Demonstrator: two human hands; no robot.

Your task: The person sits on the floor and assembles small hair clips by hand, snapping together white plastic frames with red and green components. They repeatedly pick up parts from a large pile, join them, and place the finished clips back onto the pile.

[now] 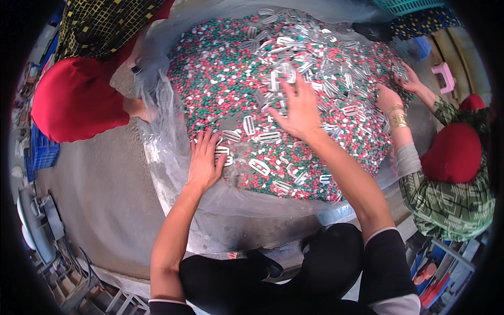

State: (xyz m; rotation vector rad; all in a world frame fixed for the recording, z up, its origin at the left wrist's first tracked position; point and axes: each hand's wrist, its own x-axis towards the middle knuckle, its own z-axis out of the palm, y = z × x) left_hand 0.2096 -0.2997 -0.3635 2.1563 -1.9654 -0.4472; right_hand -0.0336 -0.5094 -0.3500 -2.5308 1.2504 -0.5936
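Observation:
A wide heap of small red, green and white pellets [205,68] lies on a clear plastic sheet [163,97]. Scattered over it are many oval slotted plastic pieces, white or clear, such as one white slotted piece [259,167] near me. My left hand [205,164] rests at the heap's near-left edge, fingers stretched out over a couple of white slotted pieces [224,152]. Farther in, my right hand [302,113] is spread over the middle of the heap, slightly blurred, close to another slotted piece [287,71]. Nothing is visibly gripped by either hand; the right palm's underside is hidden.
At the left a person in a red head covering [79,100] crouches by the sheet. On the right another person's hand [389,97] with gold bracelets reaches into the heap. A blue crate [46,156], pink stool [444,77] and teal basket [409,5] stand around.

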